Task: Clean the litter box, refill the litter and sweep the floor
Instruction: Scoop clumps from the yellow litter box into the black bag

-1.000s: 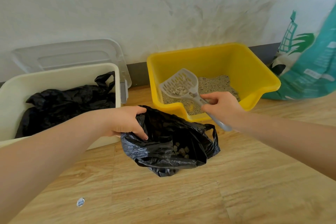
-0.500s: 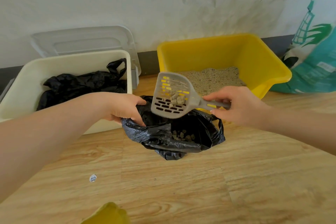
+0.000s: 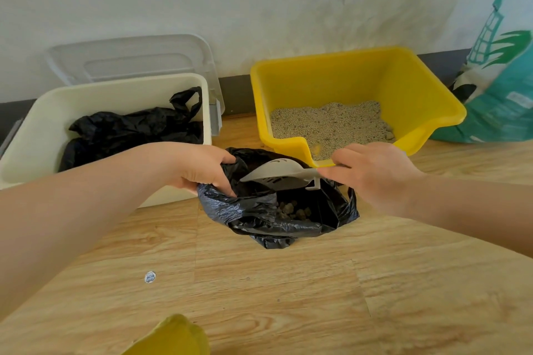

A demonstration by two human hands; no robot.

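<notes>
Left hand (image 3: 199,168): its fingers curl round the near left rim of the black bag (image 3: 259,210) and hold the mouth of the bag open above the floor.
Right hand (image 3: 372,173): its fingers are closed on the handle of the grey litter scoop (image 3: 277,174); the handle itself is mostly hidden under the hand.
Litter scoop: its slotted head is turned over above the open mouth of the bag, slots facing down, just in front of the litter box's low entry lip.
Black bag: it sits crumpled on the wooden floor (image 3: 288,297), between the two hands and touching or nearly touching the front of the litter box; brownish clumps (image 3: 294,210) lie in its bottom.
Litter box (image 3: 403,81): a yellow tray against the wall, with a layer of pale grainy litter (image 3: 331,124) covering its floor; the front wall dips to a lower entry lip.
White bin (image 3: 43,130): it stands to the left of the litter box, well apart from it, and holds another crumpled black bag (image 3: 135,130); a clear lid (image 3: 129,57) leans behind it against the wall.
Litter sack (image 3: 501,95): a teal and white sack stands at the right edge, just beside the litter box.
Floor: a small round white sticker (image 3: 150,277) lies on the boards near the left forearm; a blurred yellow object (image 3: 173,337) shows at the bottom edge, and what it is cannot be told.
</notes>
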